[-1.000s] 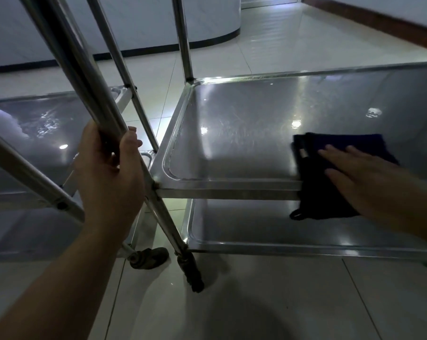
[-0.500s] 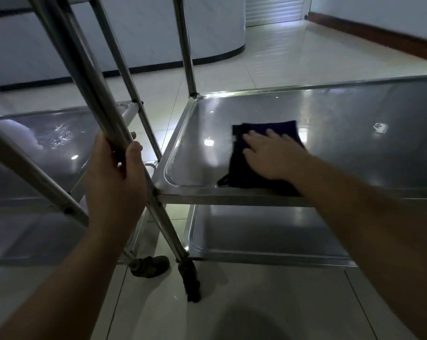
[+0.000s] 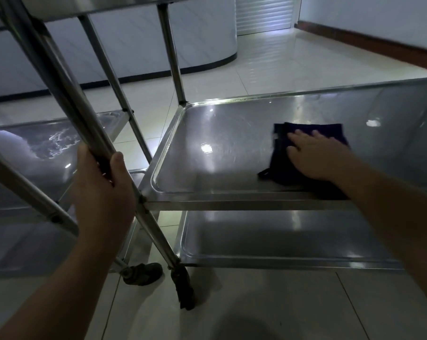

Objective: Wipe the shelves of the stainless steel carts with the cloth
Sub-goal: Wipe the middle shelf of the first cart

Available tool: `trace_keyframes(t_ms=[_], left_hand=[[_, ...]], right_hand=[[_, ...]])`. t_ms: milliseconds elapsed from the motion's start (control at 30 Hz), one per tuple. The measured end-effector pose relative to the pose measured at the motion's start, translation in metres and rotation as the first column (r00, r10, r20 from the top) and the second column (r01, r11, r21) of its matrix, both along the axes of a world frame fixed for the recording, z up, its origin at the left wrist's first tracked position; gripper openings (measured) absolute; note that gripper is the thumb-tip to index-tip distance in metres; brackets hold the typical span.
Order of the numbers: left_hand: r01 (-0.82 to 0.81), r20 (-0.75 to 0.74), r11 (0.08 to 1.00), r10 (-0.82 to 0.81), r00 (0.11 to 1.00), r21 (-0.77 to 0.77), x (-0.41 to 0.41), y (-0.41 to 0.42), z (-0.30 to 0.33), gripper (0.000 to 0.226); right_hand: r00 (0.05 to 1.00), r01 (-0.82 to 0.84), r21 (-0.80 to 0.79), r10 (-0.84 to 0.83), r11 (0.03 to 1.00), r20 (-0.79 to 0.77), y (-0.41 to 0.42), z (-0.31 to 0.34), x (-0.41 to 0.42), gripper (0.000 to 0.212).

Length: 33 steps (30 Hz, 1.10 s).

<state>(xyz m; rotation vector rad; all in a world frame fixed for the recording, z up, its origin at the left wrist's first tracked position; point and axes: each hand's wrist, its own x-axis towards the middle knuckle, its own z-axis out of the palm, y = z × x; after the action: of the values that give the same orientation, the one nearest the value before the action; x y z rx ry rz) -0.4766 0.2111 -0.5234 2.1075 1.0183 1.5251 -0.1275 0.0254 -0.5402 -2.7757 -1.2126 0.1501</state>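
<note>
Head view, cart-wiping in progress. Right hand [image 3: 315,155]: fingers flat, pressing dark cloth [image 3: 305,153] on middle shelf [image 3: 219,148], right of centre near its front edge. Left hand [image 3: 102,190]: curled round near upright post [image 3: 67,94], steadying. Judged partway: middle shelf under way; lower shelf [image 3: 268,241] and second cart [image 3: 35,148], just left, seemingly remain. Obstructions: upright posts, raised shelf rims; castors [image 3: 143,273] on tiled floor [image 3: 281,303].
</note>
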Motion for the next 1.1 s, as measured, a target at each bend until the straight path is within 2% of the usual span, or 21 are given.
trace_keyframes(t_ms=[67,133,200,267,333,400,567,667,833,1100], left_hand=[[-0.042,-0.015,0.999,0.043,0.999,0.015,-0.003,-0.005,-0.003,0.03],[-0.113,-0.037,0.988,0.118,0.992,0.108,-0.006,-0.013,-0.01,0.053],[-0.113,-0.087,0.964,0.137,0.987,0.242,-0.002,-0.026,-0.017,0.054],[0.022,-0.22,0.963,0.039,0.975,0.269,0.01,-0.044,-0.021,0.046],[0.194,-0.382,0.962,-0.109,0.918,0.191,0.027,-0.061,-0.024,0.044],[0.29,-0.486,0.951,-0.205,0.85,0.107,0.046,-0.077,-0.024,0.043],[0.342,-0.65,0.938,-0.294,0.701,-0.055,0.101,-0.106,-0.023,0.052],[0.378,-0.696,0.922,-0.328,0.639,-0.087,0.135,-0.117,-0.021,0.055],[0.371,-0.714,0.926,-0.303,0.632,-0.064,0.177,-0.13,-0.018,0.057],[0.351,-0.692,0.915,-0.386,0.61,-0.201,0.207,-0.144,-0.023,0.06]], right_hand=[[0.999,0.048,0.002,-0.048,0.999,-0.007,-0.015,0.001,0.016,0.061],[0.999,0.048,-0.006,-0.048,0.999,-0.022,-0.017,0.003,0.02,0.06],[0.999,0.046,-0.004,-0.046,0.999,-0.025,-0.015,0.004,0.018,0.06],[0.999,0.042,0.0,-0.042,0.999,-0.027,-0.016,0.004,0.016,0.06],[0.999,0.025,0.005,-0.025,1.0,-0.028,-0.018,0.003,0.016,0.06],[1.0,0.008,0.017,-0.008,1.0,-0.017,-0.019,0.002,0.017,0.06],[1.0,-0.003,0.04,0.003,0.999,-0.008,-0.019,-0.002,0.018,0.062],[1.0,-0.012,0.049,0.012,0.999,-0.011,-0.019,-0.004,0.02,0.062],[1.0,-0.011,0.05,0.011,0.999,0.006,-0.02,-0.006,0.021,0.062],[1.0,-0.021,0.023,0.022,1.0,-0.022,-0.083,-0.006,0.069,0.066]])
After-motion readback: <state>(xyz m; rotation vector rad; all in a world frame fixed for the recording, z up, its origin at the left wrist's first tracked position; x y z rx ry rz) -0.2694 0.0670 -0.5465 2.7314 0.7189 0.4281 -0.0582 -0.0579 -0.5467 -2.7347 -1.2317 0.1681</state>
